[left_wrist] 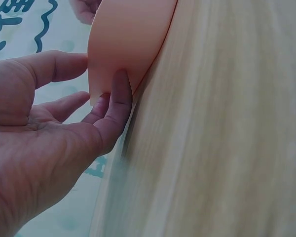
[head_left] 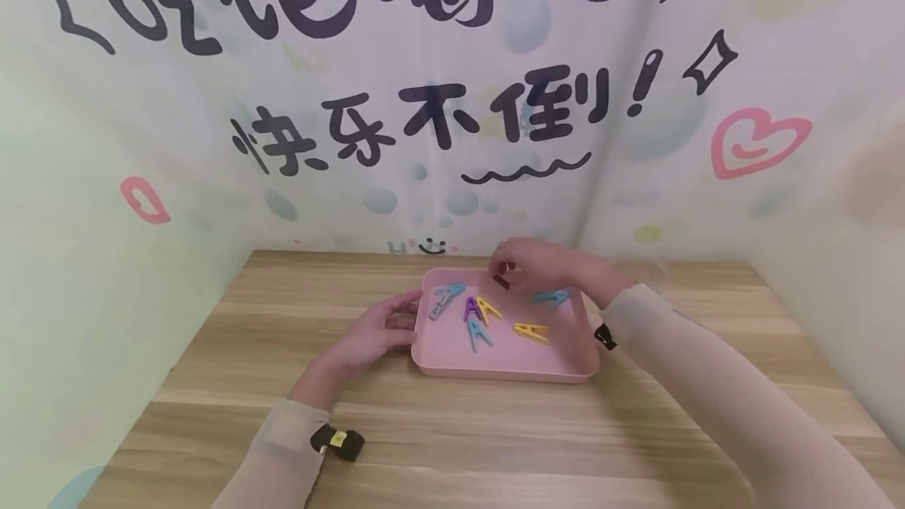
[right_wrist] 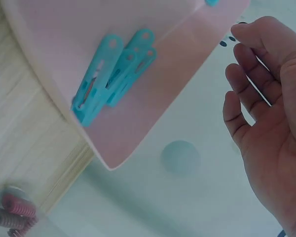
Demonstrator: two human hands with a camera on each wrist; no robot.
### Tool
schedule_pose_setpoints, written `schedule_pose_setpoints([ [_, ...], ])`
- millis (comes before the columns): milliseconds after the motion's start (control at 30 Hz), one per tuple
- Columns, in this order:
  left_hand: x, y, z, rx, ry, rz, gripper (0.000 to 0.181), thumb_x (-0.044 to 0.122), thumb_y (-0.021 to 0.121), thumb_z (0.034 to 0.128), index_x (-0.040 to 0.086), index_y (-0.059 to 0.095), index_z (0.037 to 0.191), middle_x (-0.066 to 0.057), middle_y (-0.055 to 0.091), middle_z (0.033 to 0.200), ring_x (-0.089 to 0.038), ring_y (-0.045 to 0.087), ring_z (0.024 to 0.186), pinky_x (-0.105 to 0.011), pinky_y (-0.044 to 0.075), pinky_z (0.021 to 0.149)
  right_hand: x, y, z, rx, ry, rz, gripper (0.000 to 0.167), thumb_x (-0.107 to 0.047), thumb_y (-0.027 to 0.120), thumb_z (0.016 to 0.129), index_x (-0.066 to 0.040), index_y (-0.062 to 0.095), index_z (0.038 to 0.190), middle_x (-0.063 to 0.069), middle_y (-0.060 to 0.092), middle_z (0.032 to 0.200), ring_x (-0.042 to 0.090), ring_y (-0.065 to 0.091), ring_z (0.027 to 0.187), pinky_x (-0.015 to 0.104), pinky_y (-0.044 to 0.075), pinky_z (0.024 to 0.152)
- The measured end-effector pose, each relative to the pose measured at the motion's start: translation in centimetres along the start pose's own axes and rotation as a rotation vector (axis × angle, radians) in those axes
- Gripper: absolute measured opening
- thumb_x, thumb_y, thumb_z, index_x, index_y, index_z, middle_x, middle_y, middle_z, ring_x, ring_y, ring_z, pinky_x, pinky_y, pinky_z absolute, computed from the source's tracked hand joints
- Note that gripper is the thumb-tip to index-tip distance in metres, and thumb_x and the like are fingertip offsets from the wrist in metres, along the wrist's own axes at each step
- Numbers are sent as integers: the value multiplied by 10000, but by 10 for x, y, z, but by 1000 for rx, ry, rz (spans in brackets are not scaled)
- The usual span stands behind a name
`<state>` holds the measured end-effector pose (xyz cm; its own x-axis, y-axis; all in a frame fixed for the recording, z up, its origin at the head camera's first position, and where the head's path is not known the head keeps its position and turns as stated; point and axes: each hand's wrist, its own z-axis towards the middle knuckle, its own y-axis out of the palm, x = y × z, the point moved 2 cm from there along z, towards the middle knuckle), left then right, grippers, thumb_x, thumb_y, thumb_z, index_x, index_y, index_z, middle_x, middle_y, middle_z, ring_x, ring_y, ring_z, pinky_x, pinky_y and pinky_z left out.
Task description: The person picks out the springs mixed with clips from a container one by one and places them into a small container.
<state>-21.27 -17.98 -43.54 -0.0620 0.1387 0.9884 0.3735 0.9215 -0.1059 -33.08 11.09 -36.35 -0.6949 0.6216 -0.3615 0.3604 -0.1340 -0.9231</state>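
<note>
A pink tray (head_left: 509,371) holds several clothespins. In the head view, a grey-blue clothespin (head_left: 447,299) lies at the far left; a purple clothespin (head_left: 471,309), a yellow clothespin (head_left: 486,309) and a blue clothespin (head_left: 478,333) are bunched beside it. Another yellow clothespin (head_left: 532,331) is farther right. Blue clothespins (right_wrist: 106,79) are at the right end. My left hand (head_left: 378,335) touches the tray's outer left side with extended fingers. Over the far rim hovers my right hand (head_left: 540,265), fingers loosely bent. Nothing shows between them in the right wrist view. A small dark strip (head_left: 500,282) by the fingertips is unclear.
Behind the right forearm stands a clear container (head_left: 643,267); in the right wrist view, pink and brown coils (right_wrist: 18,207) show in it. The wood-grain table (head_left: 459,446) ends at a printed wall sheet (head_left: 339,210) at the back.
</note>
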Motion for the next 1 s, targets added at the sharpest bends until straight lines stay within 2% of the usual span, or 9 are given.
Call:
schedule_pose_setpoints([
  [167,-2,-2,0,3,1,2,747,-111,618,963,-32,309,1638,-299,428,1524,-450,563,1305,-424,593,1006,-1,-2,-8,-1,4,16,314,-95,797,935,-142,752,1242,-66,662,1052,213,596,1022,341,552,897],
  [567,-2,-3,0,-22,10,3,762,-114,610,964,-43,277,1645,-310,406,1537,-469,550,1326,-447,585,1019,5,-5,-25,37,-58,51,300,-37,728,910,-96,746,1203,-59,662,1015,192,589,967,351,546,843],
  [1000,1,-2,-1,-30,4,28,748,-92,616,974,-42,283,1642,-305,414,1541,-463,549,1333,-440,577,1032,15,-10,-54,89,-27,144,259,-40,726,919,-135,750,1158,-62,670,1018,185,590,965,369,552,822],
])
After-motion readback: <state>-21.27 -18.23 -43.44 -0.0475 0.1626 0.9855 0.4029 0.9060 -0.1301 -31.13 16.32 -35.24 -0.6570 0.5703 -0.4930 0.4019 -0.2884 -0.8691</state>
